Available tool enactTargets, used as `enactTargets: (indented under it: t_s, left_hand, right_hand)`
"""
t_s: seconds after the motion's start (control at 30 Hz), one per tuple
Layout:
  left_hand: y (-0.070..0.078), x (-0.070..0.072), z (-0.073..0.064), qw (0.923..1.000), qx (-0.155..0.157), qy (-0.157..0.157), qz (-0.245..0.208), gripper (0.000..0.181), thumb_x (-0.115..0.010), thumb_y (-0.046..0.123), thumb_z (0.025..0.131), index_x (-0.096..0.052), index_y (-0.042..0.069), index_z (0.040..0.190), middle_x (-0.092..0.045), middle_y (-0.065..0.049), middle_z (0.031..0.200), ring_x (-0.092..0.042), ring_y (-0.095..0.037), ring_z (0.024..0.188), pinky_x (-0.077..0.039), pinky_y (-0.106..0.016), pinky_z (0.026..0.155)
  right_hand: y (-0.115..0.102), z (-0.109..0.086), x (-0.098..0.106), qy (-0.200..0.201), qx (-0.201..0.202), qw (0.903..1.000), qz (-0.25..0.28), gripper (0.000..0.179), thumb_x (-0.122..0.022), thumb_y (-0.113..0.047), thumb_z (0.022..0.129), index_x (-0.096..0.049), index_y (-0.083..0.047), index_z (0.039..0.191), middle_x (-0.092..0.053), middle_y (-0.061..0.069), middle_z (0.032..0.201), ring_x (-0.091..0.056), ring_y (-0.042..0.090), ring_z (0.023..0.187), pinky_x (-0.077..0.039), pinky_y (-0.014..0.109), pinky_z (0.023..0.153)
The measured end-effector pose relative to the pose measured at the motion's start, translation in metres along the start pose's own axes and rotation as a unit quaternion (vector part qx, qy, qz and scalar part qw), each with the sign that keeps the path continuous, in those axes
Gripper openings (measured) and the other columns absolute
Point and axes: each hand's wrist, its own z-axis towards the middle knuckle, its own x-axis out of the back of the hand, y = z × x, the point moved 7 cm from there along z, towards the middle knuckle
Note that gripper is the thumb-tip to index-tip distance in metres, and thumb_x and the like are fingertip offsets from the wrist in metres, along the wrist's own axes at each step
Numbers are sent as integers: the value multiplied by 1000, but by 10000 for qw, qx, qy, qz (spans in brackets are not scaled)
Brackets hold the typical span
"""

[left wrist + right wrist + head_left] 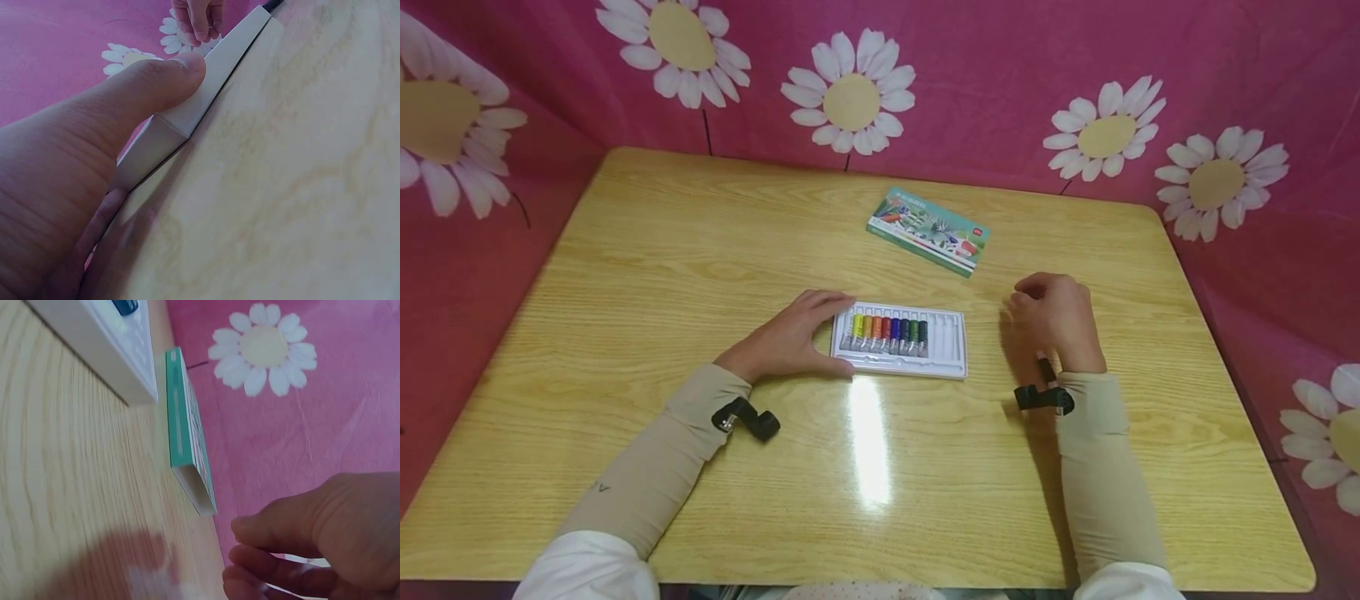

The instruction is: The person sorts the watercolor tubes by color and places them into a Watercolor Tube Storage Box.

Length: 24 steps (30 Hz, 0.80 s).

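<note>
My left hand [793,337] grips the left end of a white plastic tray [953,369], thumb along the near edge and fingers at the far edge. In the left wrist view the thumb [169,78] presses on the tray's side wall [219,72]. Several small paint tubes [895,335], from white and yellow through red and blue to green and black, lie in a row in the tray. Bare slots show at its right end. Off to the right, my right hand [1058,312] hovers over the table with fingers loosely curled; nothing shows between thumb and fingers.
Behind the tray lies a flat green paint box [928,232] with a plant picture; its near end stands open in the right wrist view. The wooden table [700,225] is bordered by a pink cloth [970,100] with daisies.
</note>
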Motion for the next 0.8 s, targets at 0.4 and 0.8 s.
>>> enactTargets:
  t_s: [0.4, 0.8]
  left_hand:
    - [0, -1, 0, 10000, -39, 53, -54, 113, -84, 70, 71, -35, 26, 163, -34, 2, 168, -30, -21, 156, -32, -51, 128]
    - [-1, 0, 0, 9999, -11, 93, -44, 112, -85, 69, 71, -36, 25, 162, -34, 2, 167, -31, -21, 156, -32, -50, 128]
  right_hand:
    - [26, 3, 12, 344, -303, 9986, -270, 37, -62, -24, 100, -71, -2, 128, -72, 25, 124, -62, 40, 116, -53, 54, 95]
    - [33, 8, 9, 457, 127, 9959, -772, 27, -64, -6, 93, -76, 0, 116, -76, 23, 115, -66, 43, 112, -53, 55, 92]
